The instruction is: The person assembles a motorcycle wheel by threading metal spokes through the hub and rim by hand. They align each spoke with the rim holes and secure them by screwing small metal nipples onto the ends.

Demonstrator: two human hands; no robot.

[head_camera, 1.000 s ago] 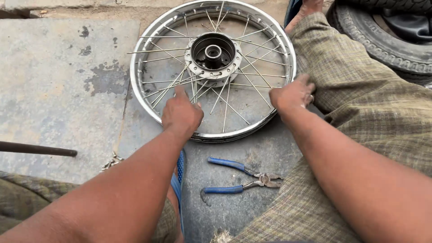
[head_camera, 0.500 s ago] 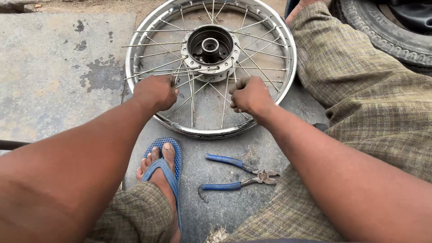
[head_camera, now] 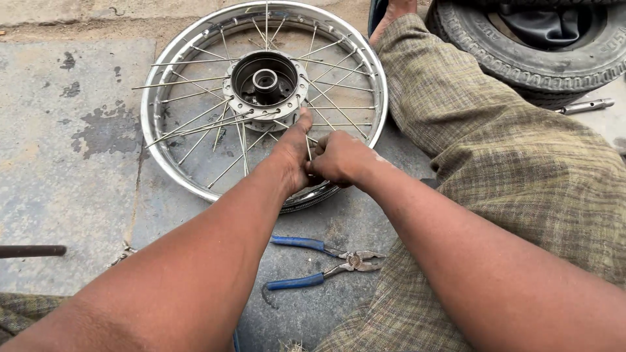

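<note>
- Both hands closed together on the near spokes (head_camera: 242, 140) of a spoked wheel (head_camera: 171, 171): left hand (head_camera: 291, 156) pinching a spoke just below the hub (head_camera: 266, 83), thumb stretched toward the hub flange; right hand (head_camera: 339, 158) clenched touching it, fingers curled around what looks like the same spoke, exact hold hidden by the knuckles.
- Wheel: chromed rim lying flat on the concrete slab (head_camera: 59, 130), directly under and ahead of the grip. Risk: rim unsecured; a hard pull could slide or tip it.
- Tyre (head_camera: 521, 58): well right of the grip, beyond the knee. No likely interference.
- Spokes: several loose and crossed, left of the grip. Risk: forcing one could bend it or spring its free end toward the fingers.
- Pliers (head_camera: 326, 262): blue-handled, open, on the ground near the forearms, behind the grip. Risk: an elbow or knee could knock them out of reach.
- Metal tube tool (head_camera: 582, 106): far right, beside the tyre. Could roll away.
- Spoke ends: thin, close to fingertips; pinching or scratching likely if the grip slips.
</note>
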